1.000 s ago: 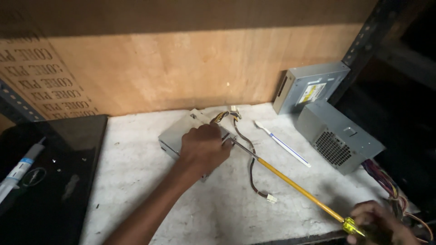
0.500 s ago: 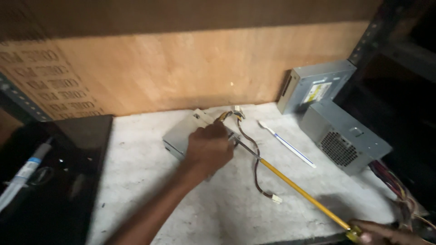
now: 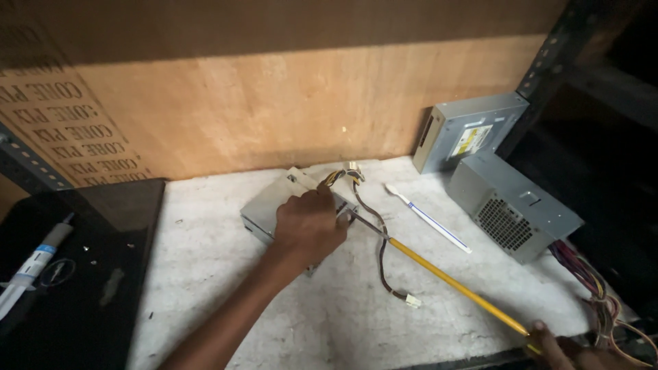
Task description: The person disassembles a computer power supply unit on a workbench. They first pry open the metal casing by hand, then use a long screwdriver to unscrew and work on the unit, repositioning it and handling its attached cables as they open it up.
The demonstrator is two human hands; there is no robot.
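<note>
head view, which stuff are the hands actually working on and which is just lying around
In hand: left hand on grey metal box; right hand holding long yellow screwdriver.
Lying about: white toothbrush, two grey units, syringe.

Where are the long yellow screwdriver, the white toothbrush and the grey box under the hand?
Screwdriver (image 3: 452, 282), head view, middle of yellow shaft.
Toothbrush (image 3: 428, 218), head view, middle of handle.
Grey box (image 3: 264, 209), head view, bare top left of the hand.

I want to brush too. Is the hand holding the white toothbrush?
No, the toothbrush lies untouched on the table.
</note>
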